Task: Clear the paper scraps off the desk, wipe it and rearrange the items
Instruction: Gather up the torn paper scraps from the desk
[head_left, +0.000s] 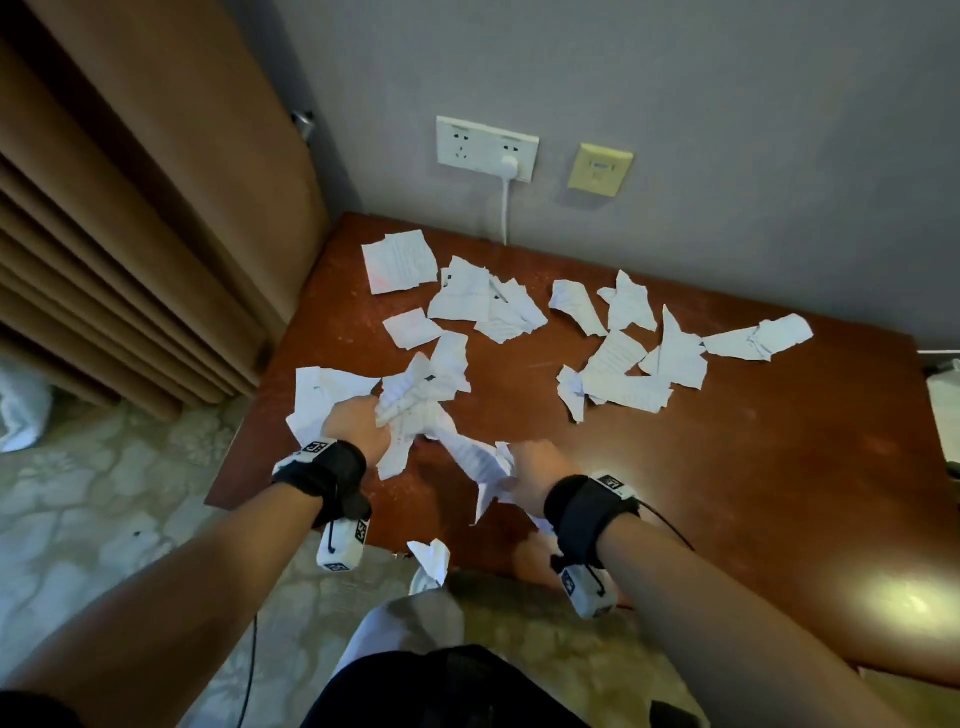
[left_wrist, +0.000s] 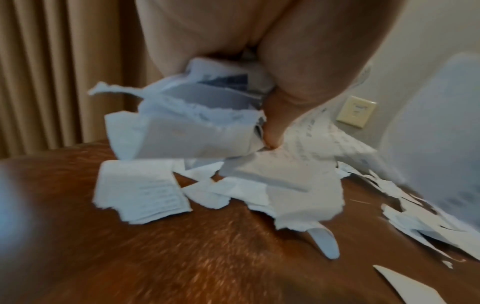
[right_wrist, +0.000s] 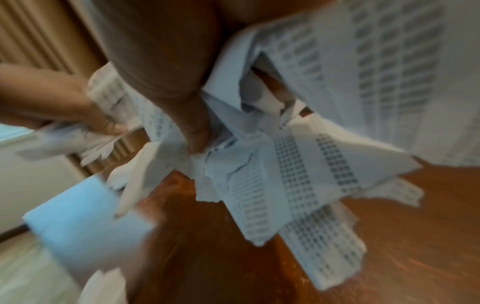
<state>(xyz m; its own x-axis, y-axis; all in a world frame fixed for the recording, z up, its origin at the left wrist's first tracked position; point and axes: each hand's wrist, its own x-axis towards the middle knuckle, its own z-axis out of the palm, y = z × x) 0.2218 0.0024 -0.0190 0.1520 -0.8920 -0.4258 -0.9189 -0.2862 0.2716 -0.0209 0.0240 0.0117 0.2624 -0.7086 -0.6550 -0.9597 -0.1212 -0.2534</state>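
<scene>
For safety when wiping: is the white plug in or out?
In: the white plug sits in the wall socket, its cable hanging down.

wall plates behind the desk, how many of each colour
white plate: 1
cream plate: 1
total: 2

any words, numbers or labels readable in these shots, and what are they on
None can be read.
paper scraps: rows of print, too blurred.
beige wall plate: small label, too small.
wrist band marker: black-and-white pattern, no legible words.
</scene>
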